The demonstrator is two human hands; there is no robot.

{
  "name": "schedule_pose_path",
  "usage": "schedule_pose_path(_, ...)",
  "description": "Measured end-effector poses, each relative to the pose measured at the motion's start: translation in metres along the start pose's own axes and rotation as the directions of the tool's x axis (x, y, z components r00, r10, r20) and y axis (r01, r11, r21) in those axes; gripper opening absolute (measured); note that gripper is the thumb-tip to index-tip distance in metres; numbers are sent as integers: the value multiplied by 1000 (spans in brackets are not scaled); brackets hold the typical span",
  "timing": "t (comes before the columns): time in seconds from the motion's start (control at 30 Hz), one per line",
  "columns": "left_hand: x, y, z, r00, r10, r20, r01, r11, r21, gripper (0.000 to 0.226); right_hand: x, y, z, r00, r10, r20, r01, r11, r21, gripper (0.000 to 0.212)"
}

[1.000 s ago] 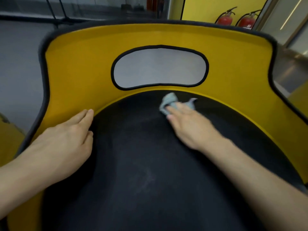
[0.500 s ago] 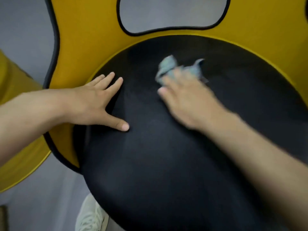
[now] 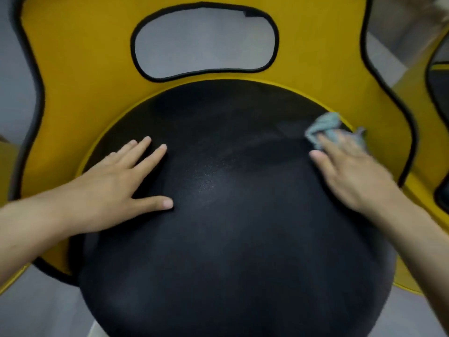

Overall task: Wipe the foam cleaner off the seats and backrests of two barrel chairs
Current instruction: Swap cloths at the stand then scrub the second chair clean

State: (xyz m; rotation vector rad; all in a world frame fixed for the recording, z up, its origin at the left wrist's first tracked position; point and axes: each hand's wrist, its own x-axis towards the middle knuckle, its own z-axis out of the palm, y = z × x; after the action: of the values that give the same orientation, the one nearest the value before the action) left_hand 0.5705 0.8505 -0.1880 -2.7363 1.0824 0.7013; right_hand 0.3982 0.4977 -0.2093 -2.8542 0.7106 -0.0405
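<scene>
A barrel chair fills the view: a round black seat (image 3: 230, 227) wrapped by a yellow backrest (image 3: 85, 69) with black piping and an oval cutout. My right hand (image 3: 349, 171) presses a crumpled grey-blue cloth (image 3: 325, 126) onto the seat's far right edge, where seat meets backrest. My left hand (image 3: 121, 183) lies flat on the seat's left side, fingers spread, holding nothing. No white foam is plainly visible on the seat; a faint sheen shows near its middle.
Part of a second yellow chair (image 3: 437, 117) with a black seat stands at the right edge. Another yellow surface (image 3: 6, 161) shows at the left edge. Grey floor (image 3: 48, 312) lies below and around the chair.
My right hand has swept the cloth from the seat's back centre to its far right edge. My left hand has slid from the backrest edge onto the seat. The view tilted down.
</scene>
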Motion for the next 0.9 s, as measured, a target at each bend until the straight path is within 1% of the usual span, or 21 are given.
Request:
schedule_pose_path(0.03,1,5,5,999,8,-31,-8,1000,20,103,-3,15,-5,996,88,32,-89,996,16,66)
schedule_pose_path(0.07,1,9,8,999,3,-46,-2,999,34,101,-9,19,-6,990,138,39,-139,990,20,71)
schedule_pose_path(0.13,1,11,13,998,-24,-60,26,999,32,98,-22,6,0,990,141,-5,-141,990,12,73)
schedule_pose_path(0.2,0,13,17,995,-29,-92,31,999,21,95,-40,-21,10,998,62,-1,-62,994,-87,75)
schedule_pose_path(0.23,-1,13,20,993,-26,-117,29,999,19,96,-50,-38,18,999,-31,34,36,987,-155,84)
schedule_pose_path(0.27,-2,13,23,989,-29,-142,31,999,12,98,-61,-59,25,988,-110,112,131,972,-194,92)
schedule_pose_path(0.3,-4,13,25,986,-38,-162,38,999,-1,99,-75,-80,31,972,-160,173,192,963,-187,92)
schedule_pose_path(0.33,-5,13,28,982,-47,-182,46,999,-8,100,-90,-100,38,960,-208,186,232,965,-120,82)
schedule_pose_path(0.37,-6,13,31,978,-55,-203,54,998,-14,99,-104,-118,45,952,-263,159,272,962,-33,71)
schedule_pose_path(0.4,-7,13,34,972,-61,-229,58,998,-21,99,-116,-134,50,945,-313,99,312,950,25,64)
schedule_pose_path(0.47,-8,14,40,958,-72,-276,61,997,-47,97,-121,-150,52,932,-358,54,356,933,53,60)
schedule_pose_path(0.53,-9,14,44,949,-76,-307,53,995,-85,96,-110,-154,49,918,-387,93,385,922,39,58)
schedule_pose_path(0.63,-10,14,45,941,-94,-324,66,993,-97,96,-78,-152,44,915,-384,126,386,923,10,62)
schedule_pose_path(0.73,-10,15,45,939,-101,-330,75,993,-90,96,-41,-138,41,950,-293,105,298,954,-29,71)
schedule_pose_path(0.83,-9,14,46,934,-96,-343,67,993,-95,94,-21,-116,33,975,-191,113,196,980,-35,70)
schedule_pose_path(0.9,-9,13,48,932,-98,-348,68,993,-97,93,-21,-104,30,979,-168,119,175,983,-56,70)
